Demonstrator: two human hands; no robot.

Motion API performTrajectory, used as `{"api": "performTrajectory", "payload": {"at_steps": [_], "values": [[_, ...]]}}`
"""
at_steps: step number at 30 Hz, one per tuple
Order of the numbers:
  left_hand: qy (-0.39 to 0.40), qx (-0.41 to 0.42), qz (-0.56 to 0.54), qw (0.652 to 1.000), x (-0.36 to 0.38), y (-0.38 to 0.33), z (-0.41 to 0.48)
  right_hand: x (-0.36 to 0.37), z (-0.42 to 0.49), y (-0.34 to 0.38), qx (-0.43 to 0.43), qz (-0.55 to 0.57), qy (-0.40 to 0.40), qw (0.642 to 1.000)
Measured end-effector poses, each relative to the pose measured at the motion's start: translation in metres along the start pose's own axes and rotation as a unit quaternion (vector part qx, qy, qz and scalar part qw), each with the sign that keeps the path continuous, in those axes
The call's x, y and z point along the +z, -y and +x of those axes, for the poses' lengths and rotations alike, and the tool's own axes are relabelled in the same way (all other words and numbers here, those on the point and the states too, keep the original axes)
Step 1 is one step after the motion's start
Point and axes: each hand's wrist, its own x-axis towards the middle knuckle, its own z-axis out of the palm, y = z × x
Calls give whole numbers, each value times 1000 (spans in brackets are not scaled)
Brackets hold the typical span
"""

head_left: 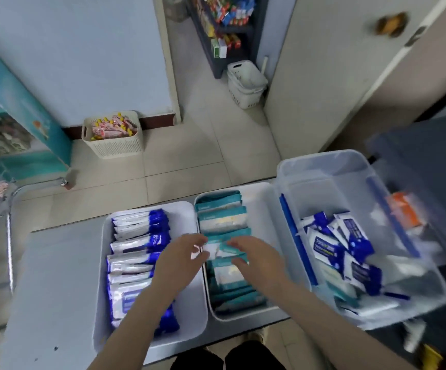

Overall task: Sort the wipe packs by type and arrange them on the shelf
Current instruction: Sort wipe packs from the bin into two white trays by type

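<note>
Both hands, left hand and right hand, pinch one teal wipe pack above the teal row in the middle white bin. Pack likely light, soft, slick-filmed; best held by its edges. Blue packs fill the left bin; unsorted packs lie in the clear tub; grey counter, tiled floor.

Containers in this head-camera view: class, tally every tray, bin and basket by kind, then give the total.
White trays holding sorted wipe packs: 2, the blue-pack tray and the teal-pack tray
Clear plastic bin of mixed packs: 1
Cream baskets on the floor: 2, the snack-filled basket and the empty basket
Total: 5
</note>
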Motion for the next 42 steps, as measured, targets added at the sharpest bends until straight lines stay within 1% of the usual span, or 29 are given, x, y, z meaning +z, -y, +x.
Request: {"api": "performTrajectory", "payload": {"at_steps": [2, 4, 7, 8, 9, 10, 12, 14, 16, 17, 18, 19, 22, 25, 28, 30, 32, 34, 35, 36, 37, 39, 40, 42], "values": [[23, 33, -5, 999, 21, -33, 6, -27, -17, -31, 27, -2, -40, 999], [61, 74, 13, 995, 43, -62, 11, -54, -33, -67, 65, -3, -68, 996], [107, 131, 72, 983, 72, -99, 15, -89, -53, -127, 152, -16, -74, 986], [117, 139, 81, 980, 80, -110, 16, -99, -58, -147, 185, -32, -61, 980], [125, 148, 87, 977, 88, -119, 15, -108, -62, -167, 220, -55, -30, 974], [131, 159, 93, 974, 95, -129, 14, -116, -66, -187, 244, -90, 17, 965], [137, 170, 95, 971, 108, -146, 12, -129, -70, -222, 259, -165, 132, 943], [150, 172, 88, 970, 120, -159, 12, -134, -75, -247, 248, -202, 242, 916], [167, 177, 85, 966, 134, -170, 12, -134, -80, -257, 219, -219, 350, 884], [173, 177, 85, 965, 140, -175, 13, -133, -83, -260, 200, -227, 389, 870], [176, 177, 88, 964, 146, -179, 13, -132, -87, -262, 184, -234, 407, 864], [177, 176, 89, 964, 153, -183, 14, -130, -90, -265, 172, -233, 401, 869], [193, 175, 99, 960, 170, -197, 15, -128, -95, -275, 156, -228, 329, 903], [214, 155, 84, 961, 188, -210, 15, -128, -95, -281, 125, -245, 291, 916], [248, 132, 55, 958, 201, -222, 14, -138, -91, -282, 116, -200, 236, 944], [278, 117, 48, 952, 207, -229, 15, -149, -85, -281, 114, -127, 202, 965], [297, 101, 44, 949, 210, -230, 21, -158, -80, -276, 126, 7, 176, 976], [289, 66, 15, 955, 211, -231, 25, -165, -74, -269, 144, 134, 142, 970], [277, 48, -2, 960, 210, -231, 27, -166, -70, -268, 157, 169, 118, 966], [259, 36, -8, 965, 209, -230, 30, -165, -66, -269, 170, 181, 91, 964], [239, 32, -4, 971, 206, -230, 32, -162, -62, -273, 177, 162, 65, 969], [204, 23, 7, 979, 199, -228, 36, -152, -58, -284, 183, 51, 48, 981], [187, 16, 2, 982, 195, -226, 38, -145, -57, -289, 176, -3, 59, 983], [158, -10, -44, 986, 187, -222, 40, -129, -58, -295, 130, -64, 99, 984]]}}
